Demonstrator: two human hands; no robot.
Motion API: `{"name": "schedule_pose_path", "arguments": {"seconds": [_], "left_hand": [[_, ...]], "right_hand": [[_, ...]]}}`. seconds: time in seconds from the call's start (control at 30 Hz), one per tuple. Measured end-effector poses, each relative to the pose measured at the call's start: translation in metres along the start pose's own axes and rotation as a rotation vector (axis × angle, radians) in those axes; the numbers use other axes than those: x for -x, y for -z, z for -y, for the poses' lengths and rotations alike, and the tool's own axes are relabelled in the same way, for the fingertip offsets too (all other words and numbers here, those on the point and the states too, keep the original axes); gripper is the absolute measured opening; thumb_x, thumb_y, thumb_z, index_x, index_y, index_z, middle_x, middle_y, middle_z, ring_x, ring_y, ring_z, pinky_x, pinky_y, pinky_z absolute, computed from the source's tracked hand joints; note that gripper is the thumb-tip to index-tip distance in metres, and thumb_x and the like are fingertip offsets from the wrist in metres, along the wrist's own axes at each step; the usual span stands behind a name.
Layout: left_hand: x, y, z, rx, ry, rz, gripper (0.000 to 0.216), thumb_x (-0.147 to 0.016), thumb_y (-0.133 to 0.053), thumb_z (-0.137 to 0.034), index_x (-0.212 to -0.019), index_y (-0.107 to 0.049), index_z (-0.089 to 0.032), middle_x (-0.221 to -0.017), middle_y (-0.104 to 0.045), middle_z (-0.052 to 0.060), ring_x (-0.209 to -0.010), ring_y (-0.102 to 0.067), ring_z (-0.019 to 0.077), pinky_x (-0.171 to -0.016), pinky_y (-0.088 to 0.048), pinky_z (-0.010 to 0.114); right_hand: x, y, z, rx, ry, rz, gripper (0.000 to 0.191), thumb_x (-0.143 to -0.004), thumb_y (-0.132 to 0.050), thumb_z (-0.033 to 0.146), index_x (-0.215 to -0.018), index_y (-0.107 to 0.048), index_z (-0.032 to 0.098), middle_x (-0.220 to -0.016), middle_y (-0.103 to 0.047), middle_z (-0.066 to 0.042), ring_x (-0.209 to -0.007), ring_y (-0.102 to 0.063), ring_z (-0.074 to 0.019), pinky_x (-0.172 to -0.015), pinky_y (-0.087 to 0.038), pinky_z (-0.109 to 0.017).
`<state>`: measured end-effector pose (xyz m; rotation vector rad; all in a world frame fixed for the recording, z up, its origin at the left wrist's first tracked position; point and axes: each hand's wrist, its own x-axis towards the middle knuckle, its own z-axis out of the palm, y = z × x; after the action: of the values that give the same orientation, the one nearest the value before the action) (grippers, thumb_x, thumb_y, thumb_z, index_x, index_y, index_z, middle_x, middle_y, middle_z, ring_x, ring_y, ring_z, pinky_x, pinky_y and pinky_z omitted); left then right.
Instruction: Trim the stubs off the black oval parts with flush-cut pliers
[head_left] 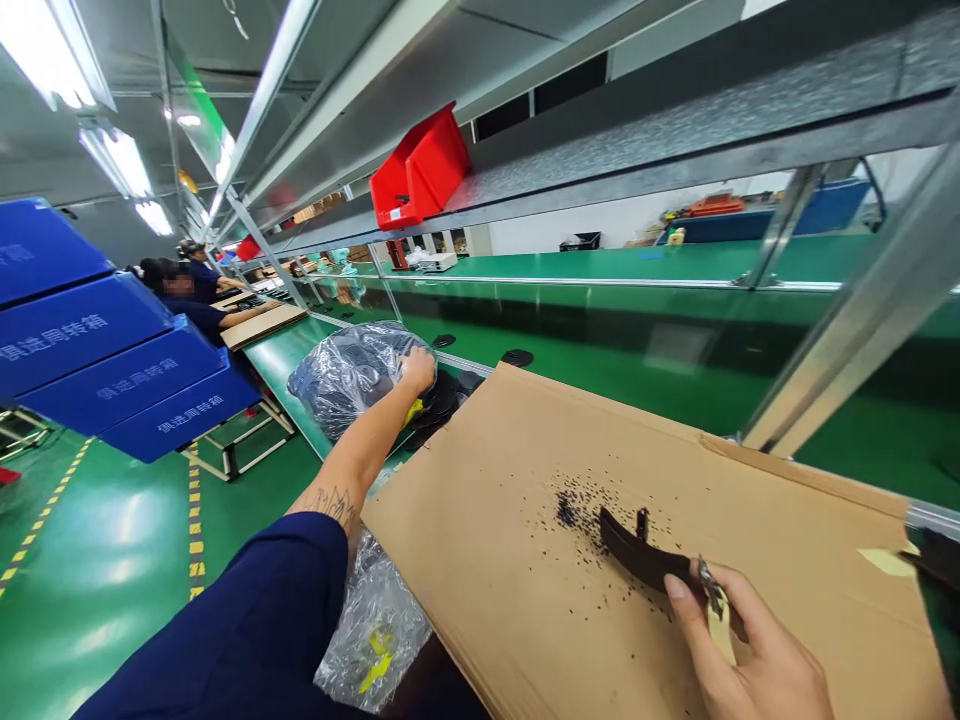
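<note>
My left hand [417,370] is stretched out to a bulging clear plastic bag [349,375] of dark parts, its fingers curled on the bag's right side. Flat black pieces [442,400] lie just beside that hand. Over the cardboard sheet [465,520], my right hand [757,640] grips a dark curved plastic part [641,555] with a small upright peg. The same hand also has a small metal tool with a pale yellow handle [720,625], partly hidden by the fingers. Tiny black bits [574,507] are scattered on the cardboard near the part's tip.
Blue stacked crates [97,340] stand at the left. A red bin [420,170] sits on the overhead shelf, and a metal post [847,300] slants at the right. Black discs [517,357] lie on the green bench. Co-workers [180,290] sit farther along.
</note>
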<state>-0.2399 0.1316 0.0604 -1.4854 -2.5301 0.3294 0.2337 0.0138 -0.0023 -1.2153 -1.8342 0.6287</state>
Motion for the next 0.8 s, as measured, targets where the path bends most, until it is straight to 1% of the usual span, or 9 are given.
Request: {"name": "schedule_pose_path", "arguments": {"seconds": [0.07,0.2,0.3,0.37,0.47,0.53,0.6,0.73,0.8], "left_hand": [[0.011,-0.003,-0.003,-0.056,-0.001,-0.032,0.039,-0.097,-0.064,-0.037,-0.131,-0.061,-0.016,-0.135,-0.061,0.012,-0.120,-0.062,0.0271,-0.101,-0.055,0.051],[0.037,-0.011,-0.006,-0.127,-0.065,-0.085,0.038,-0.098,-0.062,-0.036,-0.129,-0.061,-0.015,-0.136,-0.060,0.013,-0.125,-0.058,0.0285,-0.106,-0.049,0.053],[0.055,-0.016,-0.004,-0.152,-0.114,-0.115,0.030,-0.101,-0.048,-0.021,-0.125,-0.062,-0.011,-0.131,-0.062,0.019,-0.128,-0.053,0.0309,-0.109,-0.043,0.050],[0.065,-0.018,-0.001,-0.154,-0.144,-0.132,0.035,-0.099,-0.038,-0.012,-0.124,-0.063,-0.010,-0.129,-0.062,0.022,-0.128,-0.051,0.0320,-0.108,-0.042,0.047],[0.080,-0.021,0.002,-0.142,-0.189,-0.148,0.040,-0.095,-0.037,-0.009,-0.125,-0.063,-0.012,-0.130,-0.061,0.021,-0.128,-0.050,0.0327,-0.108,-0.042,0.047],[0.089,-0.025,0.001,-0.124,-0.220,-0.148,0.040,-0.093,-0.040,-0.011,-0.125,-0.064,-0.013,-0.131,-0.061,0.021,-0.128,-0.050,0.0330,-0.108,-0.042,0.046],[0.096,-0.029,-0.002,-0.098,-0.244,-0.144,0.042,-0.092,-0.044,-0.015,-0.129,-0.063,-0.013,-0.138,-0.059,0.020,-0.133,-0.048,0.0334,-0.108,-0.043,0.046],[0.101,-0.034,-0.011,-0.031,-0.242,-0.160,0.056,-0.092,-0.052,-0.032,-0.144,-0.052,-0.010,-0.158,-0.043,0.021,-0.150,-0.030,0.0368,-0.115,-0.038,0.050],[0.099,-0.032,-0.012,-0.002,-0.223,-0.175,0.057,-0.094,-0.053,-0.039,-0.143,-0.053,-0.009,-0.159,-0.042,0.022,-0.151,-0.029,0.0385,-0.118,-0.035,0.053]], "right_hand": [[0.001,0.001,0.005,-0.021,-0.004,-0.009,0.033,-0.091,-0.054,0.057,-0.085,-0.063,0.025,-0.071,-0.068,-0.002,-0.060,-0.062,-0.0198,-0.058,-0.051,-0.028],[0.004,-0.002,0.009,-0.054,0.007,-0.016,0.030,-0.092,-0.053,0.054,-0.089,-0.064,0.025,-0.072,-0.067,-0.002,-0.060,-0.060,-0.0193,-0.060,-0.050,-0.028],[0.006,-0.003,0.012,-0.062,0.019,-0.012,0.028,-0.092,-0.052,0.051,-0.090,-0.063,0.025,-0.072,-0.067,-0.001,-0.060,-0.060,-0.0190,-0.059,-0.048,-0.028],[0.007,-0.003,0.013,-0.064,0.024,-0.014,0.027,-0.093,-0.052,0.050,-0.090,-0.063,0.025,-0.071,-0.066,-0.001,-0.059,-0.060,-0.0187,-0.059,-0.048,-0.028],[0.008,-0.002,0.013,-0.065,0.029,-0.010,0.027,-0.094,-0.051,0.050,-0.089,-0.063,0.025,-0.072,-0.067,-0.001,-0.060,-0.060,-0.0187,-0.060,-0.048,-0.028],[0.009,-0.003,0.011,-0.061,0.026,-0.008,0.028,-0.094,-0.052,0.050,-0.090,-0.063,0.025,-0.073,-0.067,-0.001,-0.060,-0.060,-0.0188,-0.061,-0.048,-0.028],[0.008,-0.003,0.009,-0.050,0.014,-0.005,0.029,-0.093,-0.052,0.051,-0.091,-0.064,0.025,-0.073,-0.067,-0.001,-0.060,-0.060,-0.0186,-0.059,-0.048,-0.028],[0.006,-0.003,0.005,-0.022,-0.003,-0.002,0.030,-0.093,-0.053,0.053,-0.090,-0.064,0.025,-0.073,-0.068,-0.001,-0.060,-0.061,-0.0185,-0.058,-0.048,-0.027],[0.004,-0.002,0.000,-0.010,0.009,0.007,0.030,-0.092,-0.054,0.053,-0.088,-0.064,0.025,-0.073,-0.068,-0.001,-0.060,-0.062,-0.0189,-0.059,-0.049,-0.027]]}}
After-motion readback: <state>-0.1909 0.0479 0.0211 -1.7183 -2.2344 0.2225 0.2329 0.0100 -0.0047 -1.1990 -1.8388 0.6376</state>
